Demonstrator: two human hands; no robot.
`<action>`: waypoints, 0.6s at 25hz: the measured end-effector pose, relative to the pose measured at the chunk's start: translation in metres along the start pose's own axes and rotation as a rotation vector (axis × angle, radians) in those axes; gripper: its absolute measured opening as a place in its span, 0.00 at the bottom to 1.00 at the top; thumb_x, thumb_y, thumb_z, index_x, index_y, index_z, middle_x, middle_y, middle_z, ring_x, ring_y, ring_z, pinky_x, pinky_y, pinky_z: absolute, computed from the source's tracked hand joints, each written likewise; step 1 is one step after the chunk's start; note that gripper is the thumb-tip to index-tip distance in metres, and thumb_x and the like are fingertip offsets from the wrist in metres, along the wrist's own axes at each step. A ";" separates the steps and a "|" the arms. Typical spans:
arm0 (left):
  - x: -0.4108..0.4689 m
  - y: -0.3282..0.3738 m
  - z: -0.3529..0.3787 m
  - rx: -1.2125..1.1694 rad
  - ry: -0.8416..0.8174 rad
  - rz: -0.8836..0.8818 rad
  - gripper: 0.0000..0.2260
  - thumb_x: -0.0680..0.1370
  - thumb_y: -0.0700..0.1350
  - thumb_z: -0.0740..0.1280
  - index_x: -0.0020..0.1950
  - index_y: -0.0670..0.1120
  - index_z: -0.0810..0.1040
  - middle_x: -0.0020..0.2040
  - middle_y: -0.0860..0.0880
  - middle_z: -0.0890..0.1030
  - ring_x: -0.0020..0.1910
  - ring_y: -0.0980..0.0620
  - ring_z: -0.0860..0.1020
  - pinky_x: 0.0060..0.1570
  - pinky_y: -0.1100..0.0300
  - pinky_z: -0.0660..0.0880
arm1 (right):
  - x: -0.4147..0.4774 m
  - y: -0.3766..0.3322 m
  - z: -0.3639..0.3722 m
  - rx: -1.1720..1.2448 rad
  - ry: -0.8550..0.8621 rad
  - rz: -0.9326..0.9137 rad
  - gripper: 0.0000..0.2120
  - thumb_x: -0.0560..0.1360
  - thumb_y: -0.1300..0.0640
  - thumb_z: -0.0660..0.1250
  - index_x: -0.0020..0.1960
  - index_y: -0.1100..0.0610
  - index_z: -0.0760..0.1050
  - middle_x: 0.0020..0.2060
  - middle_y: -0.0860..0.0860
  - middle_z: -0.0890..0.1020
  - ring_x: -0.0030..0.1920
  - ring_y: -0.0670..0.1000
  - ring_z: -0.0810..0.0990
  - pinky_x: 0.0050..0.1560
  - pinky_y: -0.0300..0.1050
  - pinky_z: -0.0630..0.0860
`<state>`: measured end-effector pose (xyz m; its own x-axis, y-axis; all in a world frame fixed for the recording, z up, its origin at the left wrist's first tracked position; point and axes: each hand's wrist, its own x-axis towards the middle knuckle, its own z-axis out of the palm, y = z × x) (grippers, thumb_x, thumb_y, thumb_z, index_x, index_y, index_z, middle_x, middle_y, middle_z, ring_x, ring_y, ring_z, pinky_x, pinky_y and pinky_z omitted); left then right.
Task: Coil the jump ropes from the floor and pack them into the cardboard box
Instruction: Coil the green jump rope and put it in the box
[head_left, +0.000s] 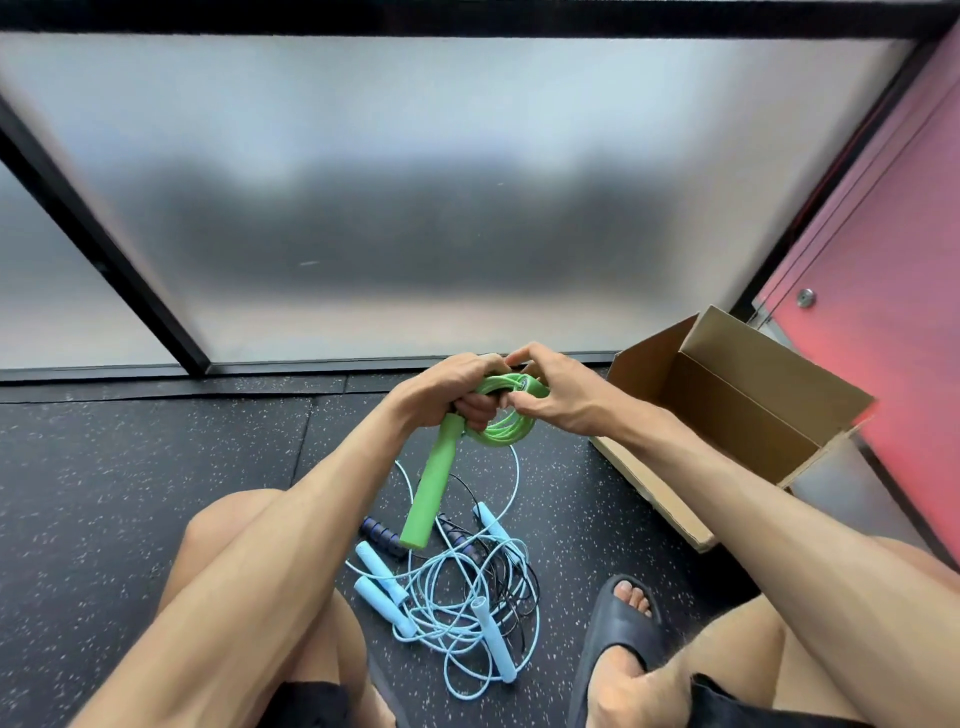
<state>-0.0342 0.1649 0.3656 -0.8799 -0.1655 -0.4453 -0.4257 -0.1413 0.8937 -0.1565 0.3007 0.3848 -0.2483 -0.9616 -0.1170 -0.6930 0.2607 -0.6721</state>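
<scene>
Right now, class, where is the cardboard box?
In the head view the cardboard box sits open on the floor at the right, between the red wall and the right hand holding the green jump rope.

Floor (130, 467): black rubber matting with pale specks, seams running across it at the far side.
Far right: open cardboard box (727, 410), flaps up, standing on the floor.
Near middle: two light blue jump ropes (447, 613) in a loose tangle, four blue handles showing.
Same tangle: black jump rope (382, 535) with dark ribbed handles, mixed in with the blue.
Near right: dark sandal (618, 634) on a foot.
</scene>
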 end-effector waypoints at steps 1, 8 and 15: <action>0.005 0.002 0.007 -0.007 0.009 0.007 0.16 0.81 0.45 0.54 0.36 0.42 0.72 0.22 0.51 0.59 0.21 0.54 0.56 0.26 0.62 0.60 | -0.004 0.004 -0.003 -0.045 0.007 0.015 0.19 0.77 0.53 0.68 0.65 0.54 0.69 0.47 0.51 0.81 0.45 0.51 0.80 0.49 0.46 0.77; 0.071 0.008 0.055 -0.078 0.149 0.086 0.12 0.81 0.43 0.62 0.46 0.39 0.81 0.32 0.43 0.78 0.31 0.46 0.76 0.39 0.54 0.76 | -0.027 0.063 -0.034 -0.048 0.192 0.193 0.06 0.77 0.57 0.66 0.54 0.55 0.75 0.42 0.52 0.82 0.40 0.52 0.79 0.42 0.44 0.73; 0.169 0.002 0.104 -0.182 -0.025 -0.024 0.14 0.79 0.53 0.67 0.55 0.44 0.82 0.41 0.45 0.82 0.35 0.51 0.78 0.37 0.56 0.78 | -0.032 0.172 -0.063 0.021 0.265 0.439 0.07 0.76 0.61 0.63 0.50 0.58 0.78 0.41 0.52 0.80 0.42 0.53 0.77 0.43 0.42 0.69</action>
<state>-0.2060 0.2385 0.2979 -0.8758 -0.1363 -0.4631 -0.4035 -0.3199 0.8572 -0.3098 0.3819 0.3189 -0.6776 -0.7066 -0.2038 -0.4722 0.6304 -0.6161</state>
